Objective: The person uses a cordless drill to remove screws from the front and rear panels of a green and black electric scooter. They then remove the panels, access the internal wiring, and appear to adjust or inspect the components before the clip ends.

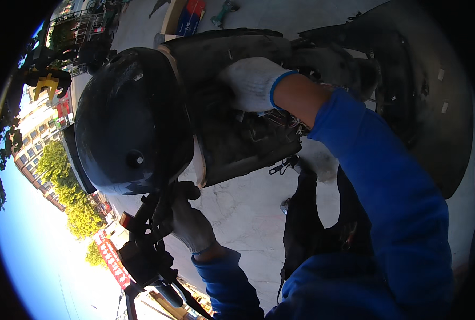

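A black scooter fills the middle of the view, with its rounded glossy front shell (133,122) at the left. My left hand (191,224), in a white knitted glove, is closed around the black handlebar (162,216) just below that shell. My right hand (252,82), gloved in white with a blue cuff, reaches into the opened body (224,141) behind the shell. Its fingers are sunk in dark shadow, so what they touch is hidden. Beside that wrist lies a tangle of exposed thin wires (285,118).
A key with a dark fob (277,169) hangs at the body's near edge. Across the pale floor lie a green power tool (225,13) and a blue and red box (191,17). Large dark bodywork (429,101) spreads at the right. Below, my legs (304,224) stand close to the scooter.
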`<state>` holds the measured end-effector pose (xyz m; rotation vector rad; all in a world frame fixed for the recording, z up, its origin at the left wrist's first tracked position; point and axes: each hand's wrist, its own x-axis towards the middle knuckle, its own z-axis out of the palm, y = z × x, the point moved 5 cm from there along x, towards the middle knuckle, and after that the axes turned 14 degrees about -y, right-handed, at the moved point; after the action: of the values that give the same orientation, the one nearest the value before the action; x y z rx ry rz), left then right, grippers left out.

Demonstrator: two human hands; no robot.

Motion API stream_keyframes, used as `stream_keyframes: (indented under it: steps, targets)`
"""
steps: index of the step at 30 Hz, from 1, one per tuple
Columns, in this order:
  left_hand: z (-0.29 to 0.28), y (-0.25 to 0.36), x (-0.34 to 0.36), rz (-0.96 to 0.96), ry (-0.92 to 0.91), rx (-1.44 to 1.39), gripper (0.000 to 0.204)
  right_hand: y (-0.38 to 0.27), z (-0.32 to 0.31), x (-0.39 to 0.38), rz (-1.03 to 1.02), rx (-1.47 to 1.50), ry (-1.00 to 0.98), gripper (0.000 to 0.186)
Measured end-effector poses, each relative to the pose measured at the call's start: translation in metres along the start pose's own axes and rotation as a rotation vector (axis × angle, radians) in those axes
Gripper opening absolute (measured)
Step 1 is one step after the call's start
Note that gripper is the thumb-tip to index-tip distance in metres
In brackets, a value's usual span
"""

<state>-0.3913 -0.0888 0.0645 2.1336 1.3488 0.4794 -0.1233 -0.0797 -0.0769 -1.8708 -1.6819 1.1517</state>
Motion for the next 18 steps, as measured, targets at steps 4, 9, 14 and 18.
stream_keyframes:
  steps: [4,9,14,18]
  targets:
    - [-0.007,0.006,-0.001,0.03,0.023,0.101,0.02,-0.008,-0.007,-0.004,-0.05,0.016,-0.005,0.027]
    - [-0.016,-0.011,0.002,0.125,-0.053,0.079,0.019,-0.009,-0.024,-0.013,-0.044,0.065,-0.199,0.034]
    - [-0.014,-0.011,0.003,0.179,-0.025,0.003,0.019,0.005,-0.03,-0.011,-0.173,0.322,-0.187,0.047]
    - [-0.009,-0.014,0.005,0.221,-0.097,0.036,0.023,0.0,-0.039,-0.024,-0.148,0.431,-0.303,0.041]
